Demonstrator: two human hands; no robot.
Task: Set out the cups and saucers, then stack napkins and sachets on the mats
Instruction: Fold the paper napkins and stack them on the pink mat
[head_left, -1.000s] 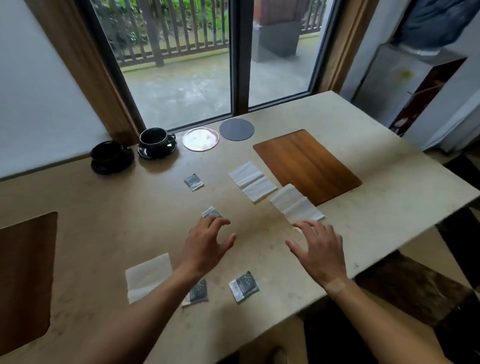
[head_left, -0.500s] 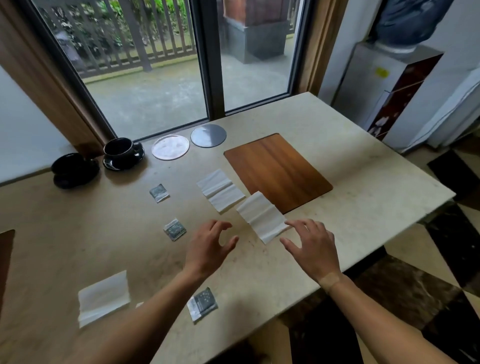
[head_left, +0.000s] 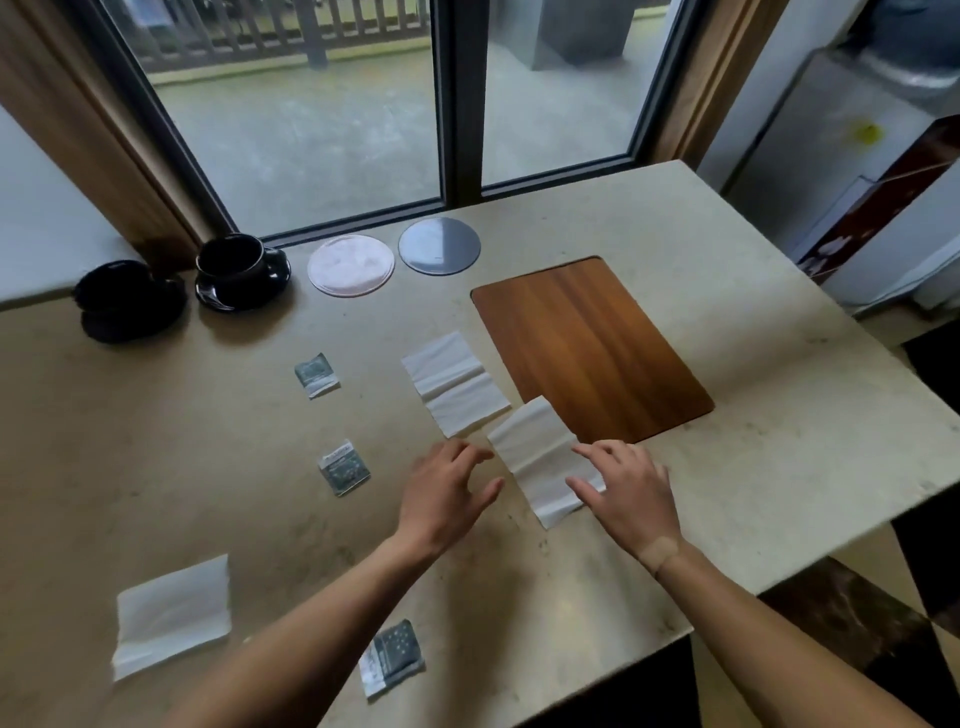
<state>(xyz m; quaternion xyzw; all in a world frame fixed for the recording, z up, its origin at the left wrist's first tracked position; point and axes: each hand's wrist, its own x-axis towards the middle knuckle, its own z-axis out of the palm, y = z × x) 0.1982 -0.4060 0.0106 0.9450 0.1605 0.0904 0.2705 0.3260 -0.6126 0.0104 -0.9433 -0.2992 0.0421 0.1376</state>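
Note:
A white napkin (head_left: 540, 457) lies by the near left corner of the wooden mat (head_left: 587, 343). My right hand (head_left: 626, 493) rests with spread fingers on its near right edge. My left hand (head_left: 441, 493) hovers open just left of it, holding nothing. A second napkin (head_left: 454, 382) lies farther back and a third (head_left: 171, 613) at the near left. Three grey sachets lie loose: one far (head_left: 317, 374), one middle (head_left: 343, 467), one near (head_left: 392, 657). A black cup on a saucer (head_left: 239, 270) and another black cup and saucer (head_left: 124, 301) stand by the window.
A pink round coaster (head_left: 350, 265) and a grey round coaster (head_left: 439, 245) lie near the window frame. The table edge (head_left: 779, 577) runs diagonally close to my right arm. A cabinet (head_left: 831, 156) stands beyond the table's right side.
The camera has swung right and closer. Both hands have moved toward the napkin beside the mat; my right fingers now touch its edge.

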